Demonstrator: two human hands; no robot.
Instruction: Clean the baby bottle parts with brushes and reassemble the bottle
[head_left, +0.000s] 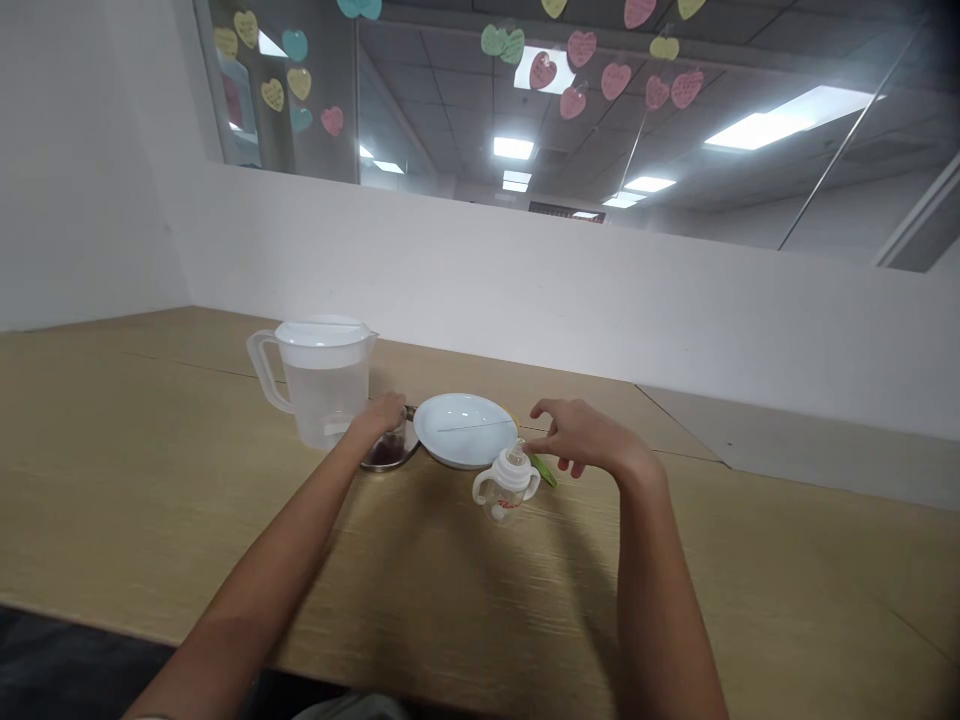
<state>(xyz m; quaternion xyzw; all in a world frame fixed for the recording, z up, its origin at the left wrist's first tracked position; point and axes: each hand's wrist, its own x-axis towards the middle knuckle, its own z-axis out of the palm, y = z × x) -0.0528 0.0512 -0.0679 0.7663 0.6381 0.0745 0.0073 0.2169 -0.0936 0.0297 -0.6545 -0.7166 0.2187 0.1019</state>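
Note:
My left hand (385,411) is closed over the round metal plate (388,461). Something see-through shows just below its fingers, too unclear to name. Between my hands lies a shiny white oval dish (465,432). In front of its right edge stands a clear baby bottle (506,487) with a white collar, two white handles and red print. My right hand (581,435) hovers beside the bottle's teat with fingers apart, holding nothing. Partly hidden behind the bottle is a slim green object (544,470). A bit of a yellow thing (514,416) peeks out behind the dish.
A lidded translucent pitcher (322,385) stands to the left of the metal plate, its handle pointing left. Everything rests on a wood-coloured table (465,610) with seams. Behind it rises a white wall (450,275) below a window with heart-shaped notes.

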